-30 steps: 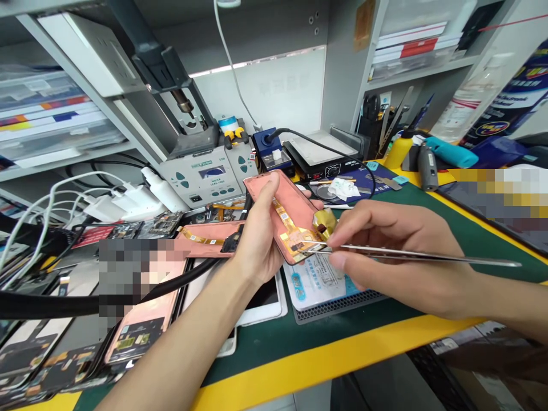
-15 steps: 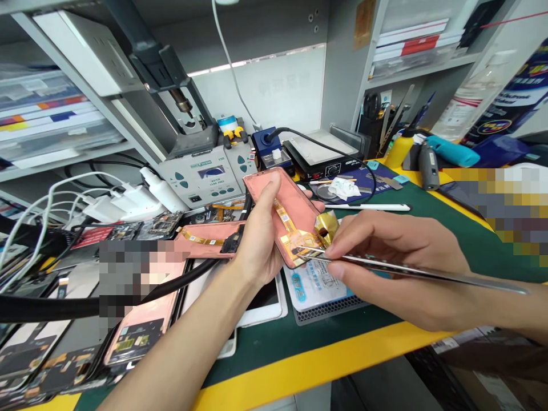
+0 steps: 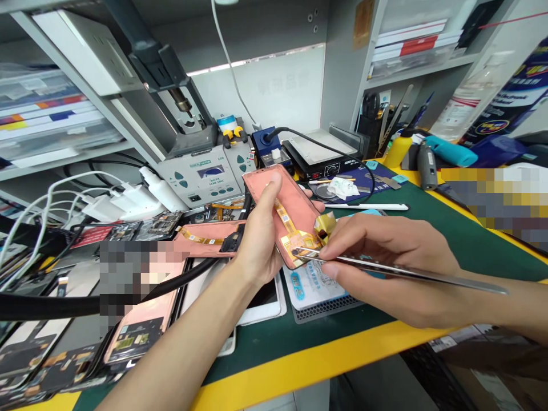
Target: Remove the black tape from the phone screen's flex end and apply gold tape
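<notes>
A phone screen panel (image 3: 295, 200) with a copper-pink back is gripped in my left hand (image 3: 259, 245), thumb across its face and fingers behind. An orange flex cable (image 3: 285, 217) runs down the panel to its lower end. My right hand (image 3: 398, 268) pinches metal tweezers (image 3: 377, 265), their tips at the flex circuit on that lower end; whether they grip anything there is too small to tell. Crumpled golden tape (image 3: 326, 225) sticks out at the panel's right edge, next to my right fingertips.
Several phone panels (image 3: 137, 342) lie at the left beneath a thick black hose (image 3: 51, 306). Below my hands are a white-and-blue packet (image 3: 308, 288) and a white tablet (image 3: 268, 311). A soldering station (image 3: 205, 177) and a hot plate (image 3: 321, 151) stand behind.
My right hand and the tweezers have shifted slightly left, their tips a little further over the panel's lower end. My left hand and the panel have hardly moved.
</notes>
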### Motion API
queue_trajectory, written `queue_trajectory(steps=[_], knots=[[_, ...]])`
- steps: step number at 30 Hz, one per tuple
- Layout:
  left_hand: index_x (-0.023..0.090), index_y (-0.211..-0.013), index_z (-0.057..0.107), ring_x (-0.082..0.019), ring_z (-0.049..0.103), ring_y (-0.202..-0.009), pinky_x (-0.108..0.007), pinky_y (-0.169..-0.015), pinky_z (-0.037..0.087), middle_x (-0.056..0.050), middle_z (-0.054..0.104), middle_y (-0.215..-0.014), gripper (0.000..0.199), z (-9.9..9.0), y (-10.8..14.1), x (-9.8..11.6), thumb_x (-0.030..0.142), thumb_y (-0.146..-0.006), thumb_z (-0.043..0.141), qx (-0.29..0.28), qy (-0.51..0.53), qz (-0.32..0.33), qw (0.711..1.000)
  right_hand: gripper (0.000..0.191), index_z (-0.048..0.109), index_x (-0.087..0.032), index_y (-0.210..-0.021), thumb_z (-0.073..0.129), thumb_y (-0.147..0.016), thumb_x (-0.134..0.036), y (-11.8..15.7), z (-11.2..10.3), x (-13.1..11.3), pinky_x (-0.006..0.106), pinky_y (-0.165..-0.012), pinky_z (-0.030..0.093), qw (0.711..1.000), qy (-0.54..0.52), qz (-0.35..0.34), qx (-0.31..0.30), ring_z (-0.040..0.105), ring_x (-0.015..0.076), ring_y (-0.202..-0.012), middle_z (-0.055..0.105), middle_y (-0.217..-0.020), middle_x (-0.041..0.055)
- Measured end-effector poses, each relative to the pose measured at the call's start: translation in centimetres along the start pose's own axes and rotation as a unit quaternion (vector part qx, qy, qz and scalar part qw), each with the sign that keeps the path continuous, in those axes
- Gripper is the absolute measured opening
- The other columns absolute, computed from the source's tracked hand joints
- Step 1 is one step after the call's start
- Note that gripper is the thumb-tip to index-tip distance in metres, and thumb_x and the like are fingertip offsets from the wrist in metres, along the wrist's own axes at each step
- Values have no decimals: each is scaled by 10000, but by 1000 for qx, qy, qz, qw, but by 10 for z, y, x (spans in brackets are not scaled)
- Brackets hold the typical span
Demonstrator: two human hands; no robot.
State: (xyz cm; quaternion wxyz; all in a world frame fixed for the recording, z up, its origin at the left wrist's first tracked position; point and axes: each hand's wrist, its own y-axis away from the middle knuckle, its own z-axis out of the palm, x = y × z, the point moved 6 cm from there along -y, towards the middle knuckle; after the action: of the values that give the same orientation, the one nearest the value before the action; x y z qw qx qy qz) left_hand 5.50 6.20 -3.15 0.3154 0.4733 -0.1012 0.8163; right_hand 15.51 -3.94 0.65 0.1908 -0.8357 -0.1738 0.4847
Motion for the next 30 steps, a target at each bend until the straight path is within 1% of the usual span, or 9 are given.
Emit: queue_trajectory(steps=[8,12,19,21,24,26,27,29,30], knots=[[150,-942,684,-283,768,-826,-390,-752,640,-111,772,-860,499,-1,0,0,629,-899,551,0,2,12,1000,146,680,-219,-871,702,-818,-84,4,-10,-1,216,-529,485,998,-17,-28,60,632,107,-626,687,-778,-13],[146,-972,690,-285,766,-876,-374,-761,634,-119,773,-900,474,0,2,-1,598,-899,567,16,11,6,1000,130,669,-207,-831,693,-806,-82,4,-10,-3,256,-514,463,997,5,-38,61,624,124,-600,680,-731,-2],[134,-966,691,-252,760,-768,-355,-728,631,-106,763,-853,430,0,2,1,543,-913,570,32,11,11,999,158,644,-214,-805,662,-789,-59,8,-11,-5,284,-491,437,994,26,-65,86,608,135,-552,662,-671,-1],[130,-961,693,-240,757,-758,-344,-738,629,-102,757,-832,426,-1,2,0,532,-926,555,33,17,9,999,162,655,-217,-804,673,-782,-57,6,-17,-4,282,-485,425,989,24,-84,119,589,129,-545,649,-664,-4],[132,-969,695,-229,754,-768,-332,-755,627,-103,755,-847,385,0,2,-1,494,-926,569,31,33,10,999,148,676,-215,-788,720,-777,-74,-4,-39,0,268,-472,414,970,31,-100,221,554,109,-514,642,-647,-16],[120,-985,693,-228,749,-769,-338,-759,629,-116,755,-868,365,0,3,-1,464,-917,590,40,32,8,999,108,688,-199,-793,754,-785,-114,-15,-61,7,252,-439,412,955,26,-81,284,553,107,-467,635,-581,-29],[114,-979,691,-225,747,-772,-336,-760,629,-121,752,-871,353,-1,3,0,448,-915,595,53,33,12,998,91,695,-185,-813,766,-792,-132,-22,-71,16,236,-429,413,957,25,-34,288,572,108,-468,649,-575,-27],[111,-974,691,-240,750,-760,-353,-733,638,-130,756,-872,345,-2,5,1,437,-913,596,69,29,7,997,110,699,-162,-856,788,-791,-165,-37,-86,36,196,-407,426,966,-11,72,249,580,92,-446,696,-601,-13],[119,-974,690,-246,751,-752,-361,-717,641,-129,758,-871,332,-2,5,1,431,-912,597,73,27,8,997,137,700,-148,-886,795,-791,-180,-42,-93,44,189,-394,434,968,-14,101,229,575,92,-422,704,-593,-1]])
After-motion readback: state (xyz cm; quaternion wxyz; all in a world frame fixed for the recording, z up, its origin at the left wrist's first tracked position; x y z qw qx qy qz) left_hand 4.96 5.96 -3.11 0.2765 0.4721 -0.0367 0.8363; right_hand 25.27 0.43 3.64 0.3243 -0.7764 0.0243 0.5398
